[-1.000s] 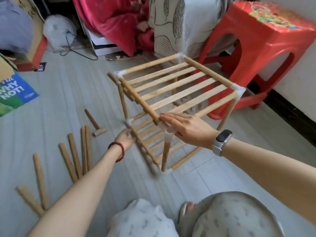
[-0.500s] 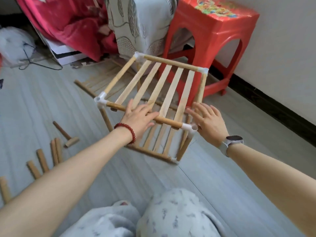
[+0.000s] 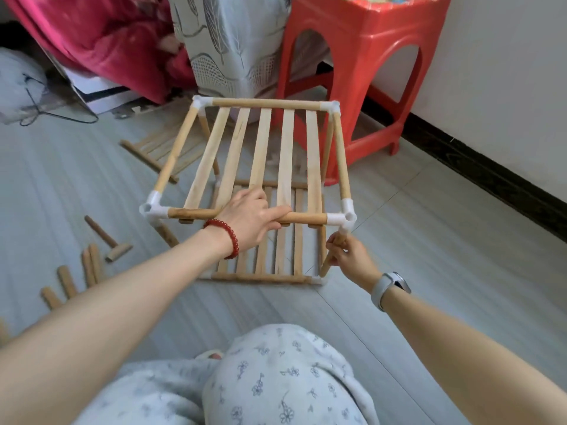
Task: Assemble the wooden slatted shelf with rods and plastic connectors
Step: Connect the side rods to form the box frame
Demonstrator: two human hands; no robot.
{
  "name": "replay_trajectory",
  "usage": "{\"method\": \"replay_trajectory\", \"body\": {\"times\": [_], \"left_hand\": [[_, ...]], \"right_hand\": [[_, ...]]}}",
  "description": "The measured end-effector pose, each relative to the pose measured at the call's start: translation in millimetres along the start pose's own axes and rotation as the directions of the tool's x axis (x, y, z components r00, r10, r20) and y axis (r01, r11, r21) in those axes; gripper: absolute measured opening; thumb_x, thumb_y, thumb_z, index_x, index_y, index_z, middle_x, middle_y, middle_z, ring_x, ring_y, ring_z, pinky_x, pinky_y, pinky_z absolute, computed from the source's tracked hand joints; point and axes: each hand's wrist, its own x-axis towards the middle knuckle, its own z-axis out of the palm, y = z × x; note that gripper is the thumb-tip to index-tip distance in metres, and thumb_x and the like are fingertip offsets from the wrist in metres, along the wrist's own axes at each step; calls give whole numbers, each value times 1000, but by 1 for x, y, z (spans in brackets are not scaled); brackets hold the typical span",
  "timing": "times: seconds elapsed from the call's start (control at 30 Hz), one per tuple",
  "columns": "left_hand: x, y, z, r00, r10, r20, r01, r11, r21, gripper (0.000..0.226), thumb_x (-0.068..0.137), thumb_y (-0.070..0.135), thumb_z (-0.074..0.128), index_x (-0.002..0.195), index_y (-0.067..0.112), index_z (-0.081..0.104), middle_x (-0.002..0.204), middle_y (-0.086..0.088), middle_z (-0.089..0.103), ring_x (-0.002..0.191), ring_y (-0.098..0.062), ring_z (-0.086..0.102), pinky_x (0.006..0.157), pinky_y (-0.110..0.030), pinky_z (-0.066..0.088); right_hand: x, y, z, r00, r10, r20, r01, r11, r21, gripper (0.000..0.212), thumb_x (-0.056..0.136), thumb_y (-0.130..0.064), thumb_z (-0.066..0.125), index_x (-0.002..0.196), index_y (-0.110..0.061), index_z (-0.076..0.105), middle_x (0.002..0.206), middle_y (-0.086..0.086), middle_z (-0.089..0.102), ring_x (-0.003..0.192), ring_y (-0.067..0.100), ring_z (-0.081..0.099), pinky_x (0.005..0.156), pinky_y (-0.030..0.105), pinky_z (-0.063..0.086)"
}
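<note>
The wooden slatted shelf (image 3: 260, 148) stands on the floor as a two-level frame, with white plastic connectors (image 3: 345, 214) at its corners. My left hand (image 3: 250, 217) grips the near top rod (image 3: 303, 218), fingers curled over it between the slats. My right hand (image 3: 348, 256) holds the near right upright rod (image 3: 336, 243) just below the corner connector. The lower slatted panel (image 3: 264, 271) lies under the top one.
Several loose wooden rods (image 3: 67, 279) and a wooden mallet (image 3: 109, 240) lie on the floor at the left. Another slatted panel (image 3: 159, 148) lies behind the shelf. A red plastic stool (image 3: 365, 72) stands at the back right by the wall. My knees (image 3: 276, 372) are below.
The shelf has turned square to me. My left hand has closed round the near top rod. My right hand dropped from the corner to the upright rod below it.
</note>
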Motion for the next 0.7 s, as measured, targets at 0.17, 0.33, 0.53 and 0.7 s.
{"method": "replay_trajectory", "body": {"times": [0.17,0.33,0.53,0.7], "left_hand": [[-32,-11,-6,997,-79,15,78,996,44,37,97,31,46,133,24,50,81,-5,61,96,-22,44,81,-34,35],[-34,-10,-10,991,-136,15,134,985,113,36,94,37,46,127,23,53,98,-4,59,103,-24,44,82,-34,32],[1,8,6,965,-204,164,203,979,18,65,97,46,35,150,33,1,158,-7,0,145,-27,3,117,-48,10],[25,12,9,946,-127,299,142,989,-28,55,101,42,25,148,43,-3,158,0,-14,145,-23,-14,115,-56,-2]], "right_hand": [[15,-15,16,988,-53,143,66,994,-91,17,93,-10,52,79,-18,56,73,0,60,82,30,64,83,52,52],[39,-33,23,978,-55,200,98,973,-209,10,93,-11,55,85,-15,59,87,8,66,87,29,66,86,48,52],[44,-27,23,975,-66,212,125,952,-278,7,93,-13,54,90,-12,61,85,8,68,84,25,67,83,43,52],[51,-22,19,985,-66,158,105,962,-253,9,92,-9,53,90,-7,62,87,11,68,83,25,66,78,39,54]]}}
